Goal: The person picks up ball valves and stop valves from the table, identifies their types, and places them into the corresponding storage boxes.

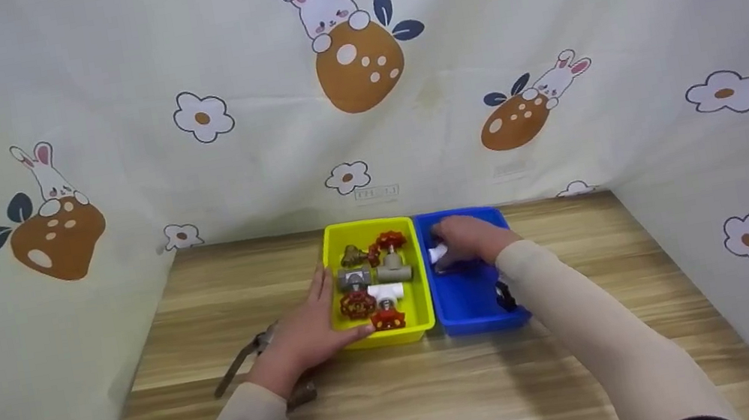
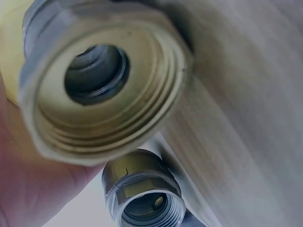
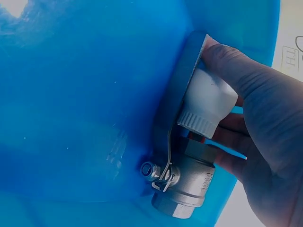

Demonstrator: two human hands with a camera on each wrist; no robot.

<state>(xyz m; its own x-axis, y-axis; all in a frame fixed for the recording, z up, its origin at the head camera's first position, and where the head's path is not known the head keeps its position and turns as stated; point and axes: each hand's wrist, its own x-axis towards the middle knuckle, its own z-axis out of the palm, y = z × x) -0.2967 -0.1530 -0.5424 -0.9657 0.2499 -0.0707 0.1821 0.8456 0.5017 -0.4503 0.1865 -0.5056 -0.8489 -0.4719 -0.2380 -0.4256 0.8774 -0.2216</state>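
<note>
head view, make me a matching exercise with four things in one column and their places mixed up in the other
Things
1. left hand
2. right hand
3. rearmost red handwheel
4. wooden tabletop

Places
A. inside the blue bin
B. in the yellow bin
C. under both bins
D. at the yellow bin's outer side

Pairs: 1-D, 2-A, 3-B, 4-C

Out of my sight
The left sleeve (image 1: 249, 417) hides part of a fitting (image 1: 303, 394) from me; the right hand (image 3: 272, 130) loses some fingertips behind a valve (image 3: 189, 184).
</note>
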